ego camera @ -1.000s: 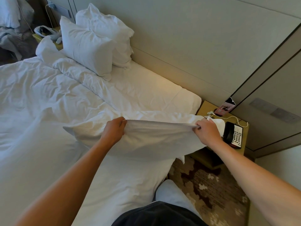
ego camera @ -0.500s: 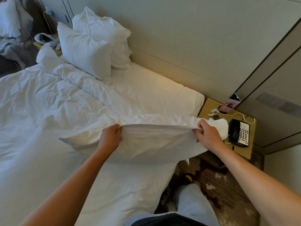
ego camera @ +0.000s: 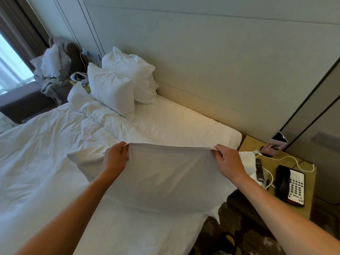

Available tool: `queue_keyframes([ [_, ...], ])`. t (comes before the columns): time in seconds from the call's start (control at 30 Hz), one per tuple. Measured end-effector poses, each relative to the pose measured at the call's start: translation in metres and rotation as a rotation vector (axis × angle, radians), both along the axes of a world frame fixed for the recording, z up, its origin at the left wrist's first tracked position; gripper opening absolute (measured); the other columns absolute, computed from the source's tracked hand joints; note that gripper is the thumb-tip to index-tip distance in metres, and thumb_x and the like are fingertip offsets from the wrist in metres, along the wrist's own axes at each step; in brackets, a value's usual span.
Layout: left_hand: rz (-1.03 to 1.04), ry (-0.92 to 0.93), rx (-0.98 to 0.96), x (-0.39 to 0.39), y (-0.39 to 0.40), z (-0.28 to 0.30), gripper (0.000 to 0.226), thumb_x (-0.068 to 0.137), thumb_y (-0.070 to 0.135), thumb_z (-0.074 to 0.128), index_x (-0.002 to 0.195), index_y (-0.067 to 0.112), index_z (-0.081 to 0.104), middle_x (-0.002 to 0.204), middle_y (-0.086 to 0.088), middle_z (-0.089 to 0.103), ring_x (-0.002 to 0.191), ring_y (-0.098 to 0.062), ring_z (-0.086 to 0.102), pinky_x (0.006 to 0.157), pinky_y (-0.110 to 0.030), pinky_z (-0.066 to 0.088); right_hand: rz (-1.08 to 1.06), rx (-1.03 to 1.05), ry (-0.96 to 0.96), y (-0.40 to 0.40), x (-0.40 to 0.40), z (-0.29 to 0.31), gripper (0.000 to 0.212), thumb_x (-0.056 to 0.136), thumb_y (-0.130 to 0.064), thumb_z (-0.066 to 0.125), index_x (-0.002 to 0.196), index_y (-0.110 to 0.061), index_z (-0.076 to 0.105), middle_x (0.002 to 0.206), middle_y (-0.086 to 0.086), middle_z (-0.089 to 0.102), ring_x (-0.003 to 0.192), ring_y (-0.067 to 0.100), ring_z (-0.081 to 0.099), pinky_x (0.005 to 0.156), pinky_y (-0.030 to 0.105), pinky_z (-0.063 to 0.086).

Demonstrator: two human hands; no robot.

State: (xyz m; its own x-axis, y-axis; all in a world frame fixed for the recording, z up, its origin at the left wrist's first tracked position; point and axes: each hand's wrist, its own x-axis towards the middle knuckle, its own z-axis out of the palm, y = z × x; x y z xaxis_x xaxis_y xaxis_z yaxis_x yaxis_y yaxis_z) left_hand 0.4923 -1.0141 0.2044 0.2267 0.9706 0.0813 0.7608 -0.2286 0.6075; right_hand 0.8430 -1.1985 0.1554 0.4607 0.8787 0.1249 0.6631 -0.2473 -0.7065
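I hold a white pillow point(ego camera: 165, 179) in its case up over the near side of the bed point(ego camera: 176, 124). My left hand point(ego camera: 115, 160) grips the top edge of the case at its left end. My right hand point(ego camera: 229, 164) pinches the same edge at its right end, so the edge is stretched flat between them. The pillow hangs below my hands and hides the mattress edge behind it.
Two white pillows point(ego camera: 117, 87) lean on the headboard wall. A rumpled white duvet point(ego camera: 42, 144) covers the left of the bed. The wooden nightstand point(ego camera: 296, 208) at right carries a black phone point(ego camera: 288, 184), a remote point(ego camera: 259, 169) and a white cable. Patterned carpet point(ego camera: 239, 234) lies below.
Both hands have lifted the pillow higher and pulled its top edge taut. The camera view has tilted up, showing more of the wall and the window side of the room.
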Motion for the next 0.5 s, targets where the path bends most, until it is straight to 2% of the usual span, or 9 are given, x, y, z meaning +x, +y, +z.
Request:
queue_keyframes([
  [0.1,0.016,-0.023,0.083,0.03,0.015,0.027,0.038,0.106,0.022,0.048,0.073,0.01,0.062,0.062,-0.005,0.067,0.063,-0.021,0.063,0.07,-0.038,0.052,0.037,0.093,-0.021,0.016,0.034,0.025,0.025,0.107,-0.023,0.058,0.088,-0.019,0.073,0.079,-0.006,0.069,0.074,0.01,0.063,0.062,0.022,0.042],
  [0.2,0.014,-0.016,0.151,0.07,0.03,0.054,0.036,0.106,0.025,0.049,0.075,0.014,0.064,0.06,0.0,0.067,0.062,-0.013,0.063,0.064,-0.027,0.047,0.06,0.155,-0.048,0.03,0.081,0.054,0.025,0.107,-0.024,0.058,0.091,-0.017,0.075,0.081,-0.004,0.071,0.074,0.016,0.063,0.064,0.032,0.047],
  [0.3,0.008,-0.024,0.217,0.122,0.042,0.077,0.037,0.105,0.026,0.049,0.072,0.015,0.063,0.058,0.0,0.067,0.058,-0.007,0.06,0.061,-0.017,0.043,0.054,0.186,-0.052,0.038,0.133,0.082,0.027,0.107,-0.024,0.058,0.083,-0.026,0.07,0.073,-0.011,0.064,0.069,0.008,0.06,0.06,0.03,0.043],
  [0.4,-0.002,-0.072,0.247,0.179,0.05,0.091,0.038,0.105,0.028,0.049,0.071,0.018,0.061,0.057,0.0,0.066,0.056,-0.008,0.061,0.059,-0.017,0.044,0.014,0.21,-0.05,0.04,0.182,0.102,0.038,0.106,-0.024,0.06,0.071,-0.037,0.057,0.064,-0.014,0.057,0.065,0.004,0.056,0.056,0.025,0.038],
  [0.5,-0.017,-0.105,0.255,0.227,0.058,0.096,0.038,0.105,0.032,0.046,0.071,0.02,0.059,0.056,0.001,0.066,0.057,-0.009,0.062,0.059,-0.024,0.047,-0.019,0.225,-0.038,0.039,0.224,0.113,0.037,0.105,-0.021,0.06,0.069,-0.028,0.058,0.06,-0.009,0.057,0.059,0.009,0.056,0.056,0.033,0.041],
])
